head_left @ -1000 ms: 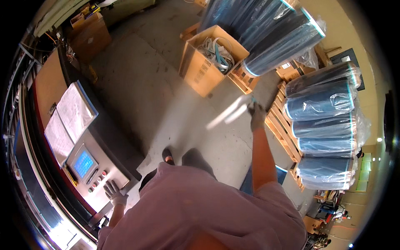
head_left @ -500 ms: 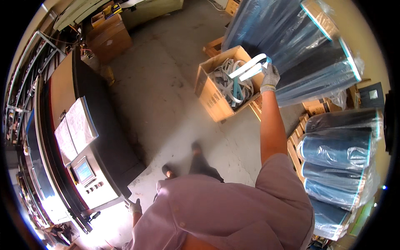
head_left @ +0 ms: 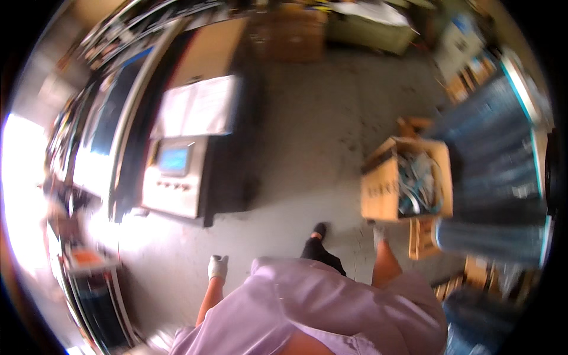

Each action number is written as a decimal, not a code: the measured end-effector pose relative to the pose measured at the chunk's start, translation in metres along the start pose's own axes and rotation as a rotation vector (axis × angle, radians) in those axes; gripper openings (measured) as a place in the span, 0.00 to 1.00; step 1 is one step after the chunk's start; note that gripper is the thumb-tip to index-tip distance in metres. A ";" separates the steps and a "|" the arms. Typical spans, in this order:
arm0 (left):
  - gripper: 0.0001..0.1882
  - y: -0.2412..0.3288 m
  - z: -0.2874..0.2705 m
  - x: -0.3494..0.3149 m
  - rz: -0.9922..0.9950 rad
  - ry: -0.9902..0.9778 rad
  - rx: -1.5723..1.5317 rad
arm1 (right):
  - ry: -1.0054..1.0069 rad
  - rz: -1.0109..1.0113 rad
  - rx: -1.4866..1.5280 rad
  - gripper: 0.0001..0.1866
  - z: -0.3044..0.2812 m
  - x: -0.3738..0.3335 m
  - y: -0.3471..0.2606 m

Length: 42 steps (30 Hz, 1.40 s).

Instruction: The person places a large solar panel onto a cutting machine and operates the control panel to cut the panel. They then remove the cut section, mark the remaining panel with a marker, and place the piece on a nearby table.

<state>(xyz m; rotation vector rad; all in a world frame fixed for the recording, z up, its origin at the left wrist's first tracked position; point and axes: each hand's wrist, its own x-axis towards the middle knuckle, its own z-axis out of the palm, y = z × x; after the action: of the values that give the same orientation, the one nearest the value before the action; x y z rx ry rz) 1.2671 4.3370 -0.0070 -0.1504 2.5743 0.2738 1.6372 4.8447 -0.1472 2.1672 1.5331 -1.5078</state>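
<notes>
Concrete shop floor, blurry | L hand (head_left: 218, 266) gloved, empty, loose | R hand (head_left: 379, 234) gloved, grip unclear, near cardboard box (head_left: 390, 186) at right | steady up before reaching.

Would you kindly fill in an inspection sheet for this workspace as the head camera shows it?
Surface: grey concrete floor, stained, blurred by motion.
Job's things: open cardboard box holding coiled pale strips or cords, set on a wooden pallet beside blue film rolls.
Clutter: another cardboard box at the far wall; wooden pallet pieces by the rolls.
Grippers: left hand, gloved, hangs free and holds nothing; right hand, gloved, is low near the box, grip unclear.
Cables: nothing seen for sure; the box's contents are too blurred.
Surroundings: machine with a lit control screen and papers on top, on the left.
</notes>
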 end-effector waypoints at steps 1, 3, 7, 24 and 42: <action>0.28 -0.004 -0.009 -0.014 -0.067 0.006 -0.011 | -0.039 0.005 -0.119 0.39 0.026 -0.016 0.001; 0.27 -0.035 -0.021 -0.037 -0.161 0.001 -0.031 | 0.105 -0.238 -0.469 0.31 0.079 0.019 0.045; 0.28 -0.107 -0.035 -0.040 -0.203 0.007 -0.012 | 0.130 -0.527 -1.302 0.17 0.177 0.077 0.056; 0.26 -0.448 -0.026 -0.037 -0.660 0.136 -0.468 | -0.243 -1.141 -0.538 0.20 0.502 -0.323 -0.210; 0.21 -0.425 -0.221 0.338 -0.159 -0.070 -0.289 | -0.270 -1.045 -1.479 0.35 0.629 -0.434 -0.352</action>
<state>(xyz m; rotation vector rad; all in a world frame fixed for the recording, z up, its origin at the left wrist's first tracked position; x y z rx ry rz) 0.9375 3.8562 -0.0711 -0.4402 2.4245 0.5785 0.9549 4.3777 0.0083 0.3137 2.4681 -0.2160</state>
